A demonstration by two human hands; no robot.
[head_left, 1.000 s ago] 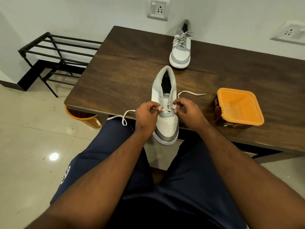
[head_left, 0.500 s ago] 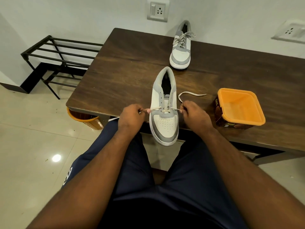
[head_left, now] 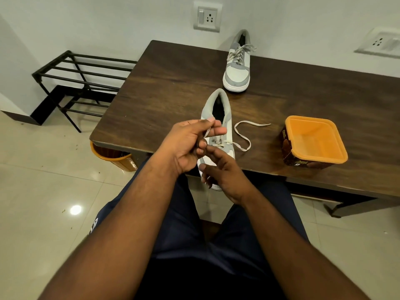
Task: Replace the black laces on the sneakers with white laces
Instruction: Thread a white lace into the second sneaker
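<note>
A white and grey sneaker (head_left: 218, 109) lies at the table's front edge, its toe hanging over toward me. A white lace (head_left: 242, 139) runs through its lowest eyelets; the right end curls loose on the table. My left hand (head_left: 190, 144) is raised over the shoe's left side and pinches the lace's left end between thumb and fingers. My right hand (head_left: 223, 172) hovers over the toe with fingers loosely spread, holding nothing. A second sneaker (head_left: 238, 66), laced in white, stands at the back of the table.
An orange-rimmed tub (head_left: 313, 141) sits on the dark wooden table (head_left: 164, 87) to the right of the shoe. An orange bin (head_left: 112, 156) stands under the table's left corner. A black metal rack (head_left: 82, 83) stands against the wall at left.
My left hand lifted the lace's left end up and toward the shoe's middle. My right hand let go of the right end and dropped over the toe.
</note>
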